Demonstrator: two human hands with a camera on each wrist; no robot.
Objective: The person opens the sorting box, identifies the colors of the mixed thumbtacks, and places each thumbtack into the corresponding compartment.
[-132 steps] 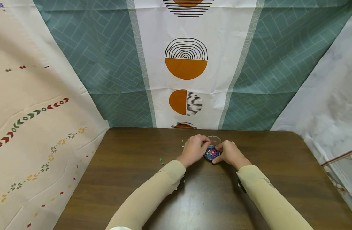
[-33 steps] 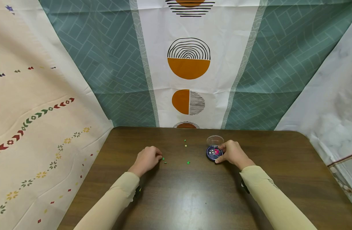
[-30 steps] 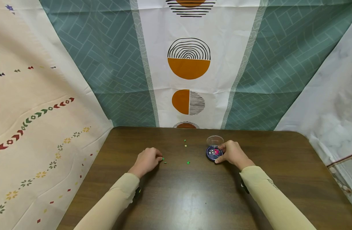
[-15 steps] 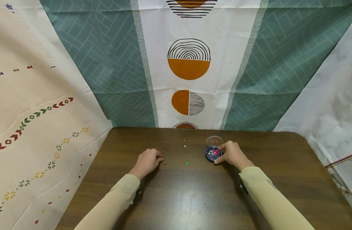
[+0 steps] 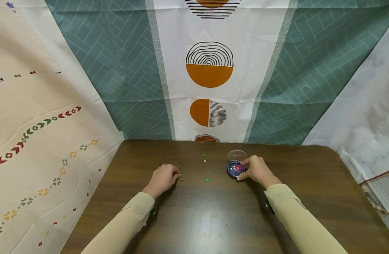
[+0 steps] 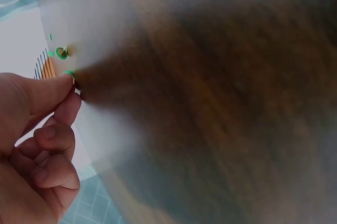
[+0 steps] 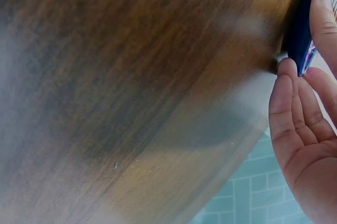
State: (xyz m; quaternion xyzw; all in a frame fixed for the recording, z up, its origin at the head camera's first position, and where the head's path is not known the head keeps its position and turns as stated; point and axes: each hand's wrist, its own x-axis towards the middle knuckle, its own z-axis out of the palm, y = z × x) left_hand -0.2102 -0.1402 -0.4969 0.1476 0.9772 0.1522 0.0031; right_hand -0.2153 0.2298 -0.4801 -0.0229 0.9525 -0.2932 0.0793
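My left hand (image 5: 163, 179) is low over the table's left half, thumb and forefinger pinching a small green thumbtack (image 6: 69, 72). Just beyond the fingertips in the left wrist view, another green thumbtack (image 6: 62, 53) lies with its pin showing. On the right, my right hand (image 5: 256, 171) grips the edge of a round dark blue case (image 5: 233, 174). Its clear lid (image 5: 237, 155) stands raised at the back. Silver pieces (image 5: 233, 168) and pink pieces (image 5: 239, 168) sit in separate compartments. In the right wrist view, thumb and fingers hold the case's side (image 7: 300, 32).
Between the hands lies a green tack (image 5: 207, 180). Farther back are a small green piece (image 5: 203, 155) and a pale yellowish one (image 5: 204, 161). The brown wooden table (image 5: 194, 215) ends at a hanging patterned cloth (image 5: 138, 88).
My left hand has moved left from the case to the loose tacks and taken hold of a green thumbtack. The right hand has stayed on the case.
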